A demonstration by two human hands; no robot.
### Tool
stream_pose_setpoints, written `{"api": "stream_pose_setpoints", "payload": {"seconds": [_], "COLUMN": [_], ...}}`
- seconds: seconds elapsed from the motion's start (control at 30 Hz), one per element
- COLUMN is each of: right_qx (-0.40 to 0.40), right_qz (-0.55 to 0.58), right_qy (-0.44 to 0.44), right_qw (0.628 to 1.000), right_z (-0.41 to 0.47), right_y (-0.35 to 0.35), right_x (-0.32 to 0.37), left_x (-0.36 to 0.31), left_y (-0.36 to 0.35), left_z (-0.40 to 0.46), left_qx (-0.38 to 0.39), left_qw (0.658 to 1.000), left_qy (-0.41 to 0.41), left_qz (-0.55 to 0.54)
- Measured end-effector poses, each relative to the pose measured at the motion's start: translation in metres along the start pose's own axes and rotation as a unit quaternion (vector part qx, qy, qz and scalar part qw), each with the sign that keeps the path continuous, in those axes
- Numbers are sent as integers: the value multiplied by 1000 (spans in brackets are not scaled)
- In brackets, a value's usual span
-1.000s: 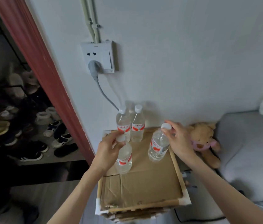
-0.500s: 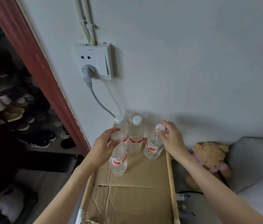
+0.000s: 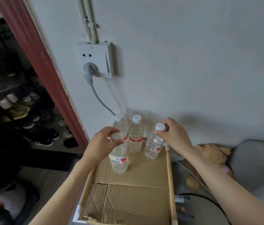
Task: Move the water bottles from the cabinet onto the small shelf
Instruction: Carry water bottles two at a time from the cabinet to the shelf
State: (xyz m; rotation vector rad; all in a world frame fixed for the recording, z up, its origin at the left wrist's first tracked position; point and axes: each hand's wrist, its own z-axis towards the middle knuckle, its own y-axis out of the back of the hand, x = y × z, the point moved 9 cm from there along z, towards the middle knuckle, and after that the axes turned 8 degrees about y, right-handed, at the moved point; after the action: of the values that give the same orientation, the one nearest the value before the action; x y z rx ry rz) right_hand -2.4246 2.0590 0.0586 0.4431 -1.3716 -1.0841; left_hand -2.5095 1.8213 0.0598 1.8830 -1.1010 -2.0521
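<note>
Several clear water bottles with white caps and red labels stand on a small shelf topped with cardboard (image 3: 137, 189). My left hand (image 3: 100, 143) grips the cap of the front-left bottle (image 3: 119, 159), which rests on the cardboard. My right hand (image 3: 175, 135) pinches the cap of the right bottle (image 3: 154, 146), which leans slightly near the shelf's right rail. Two more bottles, one at the back left (image 3: 121, 125) and one at the back middle (image 3: 135, 135), stand upright against the wall.
A wall socket (image 3: 96, 60) with a grey plug and cable hangs above the bottles. A brown teddy bear (image 3: 212, 156) lies right of the shelf beside a grey cushion (image 3: 258, 159). A red door frame (image 3: 47, 75) and a shoe rack (image 3: 22, 111) are at left.
Both bottles have come back toward the wall and down onto the cardboard. The camera has moved closer and tilted up; the hands still hold the caps.
</note>
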Motion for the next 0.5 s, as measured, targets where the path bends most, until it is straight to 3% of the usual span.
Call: {"api": "stream_pose_setpoints", "payload": {"seconds": [0.1,0.2,0.3,0.5], "right_qx": [39,83,70,23], "right_qz": [48,90,104,44], "right_qy": [13,22,14,-3], "right_qw": [998,992,992,999], "right_z": [-2,-7,-6,0], "right_y": [-8,-13,-9,-8], "right_x": [1,-2,-4,0], "left_x": [0,-2,-1,4], "left_y": [-1,-7,-10,-5], "left_z": [0,-4,-8,-3], "left_qx": [-2,58,106,27], "left_qw": [1000,998,993,999], "left_qy": [-5,-36,-44,-10], "left_qz": [23,9,-16,-26]}}
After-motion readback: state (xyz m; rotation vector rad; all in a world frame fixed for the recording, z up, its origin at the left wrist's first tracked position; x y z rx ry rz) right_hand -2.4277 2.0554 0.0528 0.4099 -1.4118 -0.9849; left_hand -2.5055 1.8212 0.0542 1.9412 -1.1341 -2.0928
